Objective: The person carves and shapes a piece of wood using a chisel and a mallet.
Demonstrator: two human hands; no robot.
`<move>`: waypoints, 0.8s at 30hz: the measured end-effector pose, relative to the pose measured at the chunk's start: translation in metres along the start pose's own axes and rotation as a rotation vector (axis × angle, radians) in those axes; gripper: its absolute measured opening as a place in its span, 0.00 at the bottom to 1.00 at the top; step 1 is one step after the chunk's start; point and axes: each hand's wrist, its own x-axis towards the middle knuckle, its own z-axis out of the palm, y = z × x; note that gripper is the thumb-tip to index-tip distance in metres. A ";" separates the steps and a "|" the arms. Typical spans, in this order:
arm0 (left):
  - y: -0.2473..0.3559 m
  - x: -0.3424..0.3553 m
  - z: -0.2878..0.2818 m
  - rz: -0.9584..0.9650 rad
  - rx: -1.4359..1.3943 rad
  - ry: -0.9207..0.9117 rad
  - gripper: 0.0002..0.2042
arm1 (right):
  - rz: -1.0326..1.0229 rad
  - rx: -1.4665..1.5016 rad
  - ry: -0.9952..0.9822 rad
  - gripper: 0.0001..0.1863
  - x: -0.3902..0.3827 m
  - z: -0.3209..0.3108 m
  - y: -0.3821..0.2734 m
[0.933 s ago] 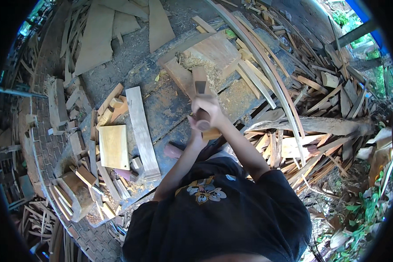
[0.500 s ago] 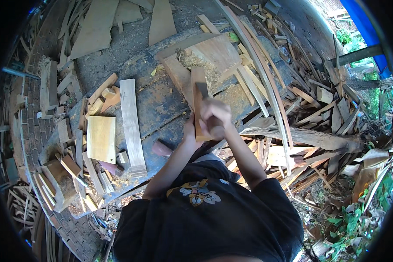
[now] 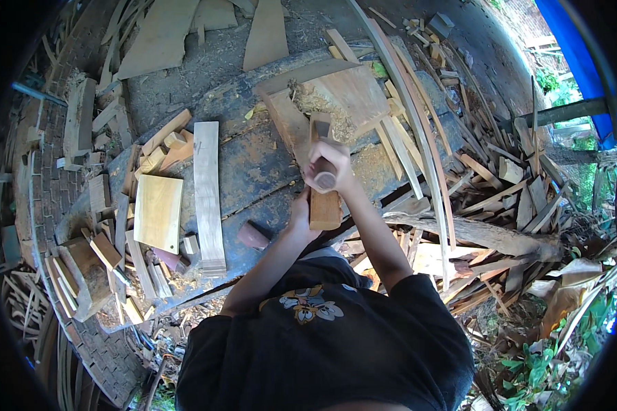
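My left hand (image 3: 300,214) is closed around the left side of a brown wooden block (image 3: 325,207), near its close end. The block's far end reaches toward the wood shavings (image 3: 341,123) on a large, thick slab of wood (image 3: 355,92). Over the block, my right hand (image 3: 332,163) grips a chopping knife by its round wooden handle (image 3: 325,181), whose butt faces up at me. The blade is mostly hidden beyond the fist, and I cannot tell whether it touches the block.
On the dark worktable (image 3: 243,185), a long pale board (image 3: 208,195) and a yellowish board (image 3: 158,214) lie to the left. Long curved strips (image 3: 418,130) cross the right side. Scrap wood (image 3: 487,226) is heaped beyond them. A pinkish cylindrical piece (image 3: 253,236) lies near my left forearm.
My right hand has moved slightly away from me and left, and the knife handle has turned so its butt shows end-on. More of the block's near end shows. My left hand keeps its hold.
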 end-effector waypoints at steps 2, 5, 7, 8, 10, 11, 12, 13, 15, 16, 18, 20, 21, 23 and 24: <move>0.003 0.003 -0.007 0.006 -0.098 0.018 0.22 | -0.011 0.029 -0.010 0.11 0.002 0.002 -0.013; 0.000 0.008 -0.016 0.045 -0.225 0.023 0.22 | -0.063 0.131 -0.001 0.11 -0.008 0.002 -0.048; -0.001 0.000 -0.010 0.000 -0.352 0.088 0.22 | -0.099 0.195 0.025 0.11 -0.009 0.000 -0.050; 0.001 -0.001 -0.007 0.001 -0.354 0.087 0.22 | -0.127 0.175 0.043 0.12 -0.009 0.000 -0.041; 0.001 -0.003 -0.004 -0.006 -0.085 0.053 0.22 | -0.067 0.140 0.000 0.12 -0.004 -0.001 -0.015; 0.000 0.001 -0.009 -0.019 -0.089 0.015 0.22 | -0.025 0.069 -0.010 0.12 0.001 0.001 0.002; -0.002 0.004 -0.011 -0.028 -0.085 0.007 0.22 | 0.019 -0.009 -0.017 0.12 0.005 0.002 0.012; 0.000 0.007 -0.013 -0.025 -0.120 -0.054 0.23 | 0.016 -0.010 -0.019 0.12 0.007 0.004 0.013; 0.001 0.009 -0.016 -0.023 -0.151 -0.121 0.23 | 0.088 -0.002 0.028 0.11 0.011 0.004 0.014; 0.001 0.006 -0.020 -0.015 -0.106 -0.112 0.23 | 0.067 0.030 0.021 0.11 0.007 0.003 0.006; 0.002 0.006 -0.021 0.000 -0.067 -0.103 0.23 | -0.022 0.122 0.023 0.09 -0.002 -0.004 -0.021; -0.002 0.009 -0.013 0.021 -0.246 0.130 0.23 | -0.079 0.213 0.018 0.07 -0.011 -0.009 -0.032; -0.003 0.012 -0.015 0.031 -0.239 0.132 0.24 | -0.120 0.210 0.004 0.07 -0.009 -0.006 -0.027; 0.001 0.005 -0.014 -0.007 -0.158 0.034 0.24 | -0.098 0.150 -0.025 0.07 -0.001 -0.005 -0.007; 0.002 0.001 -0.012 -0.040 -0.082 -0.065 0.24 | -0.040 0.100 -0.048 0.08 0.004 -0.005 0.006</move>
